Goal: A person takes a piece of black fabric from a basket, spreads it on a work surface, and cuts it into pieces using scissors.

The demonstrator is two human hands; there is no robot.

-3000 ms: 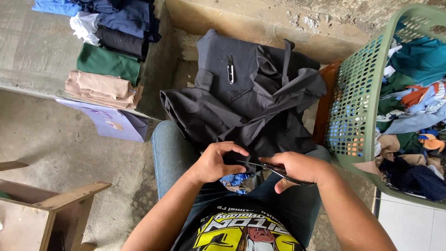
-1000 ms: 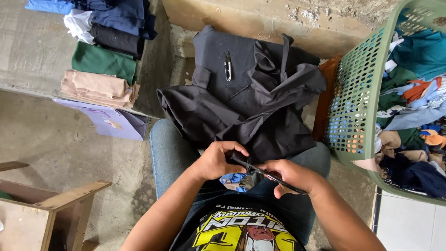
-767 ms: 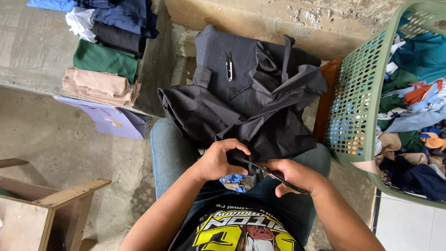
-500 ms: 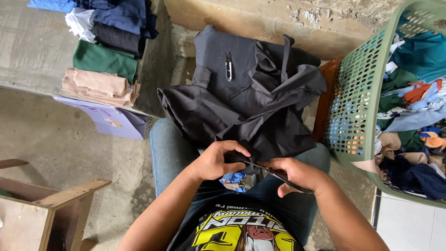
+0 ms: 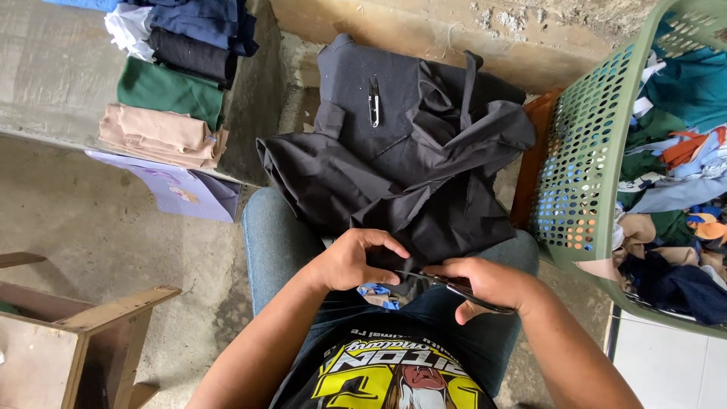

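A black garment lies bunched across my knees and a low surface in front of me. My left hand pinches the garment's near edge over my lap. My right hand holds dark scissors whose blades point left toward that pinched edge. A small thread snipper rests on the far part of the garment. Blue cloth scraps lie on my lap between the hands.
A green perforated laundry basket full of mixed clothes stands on the right. Folded clothes are stacked on a concrete ledge at the upper left, over a purple sheet. A wooden stool sits at the lower left.
Both hands stay at the garment's near edge; the scissors shift slightly along it. The view has barely moved.
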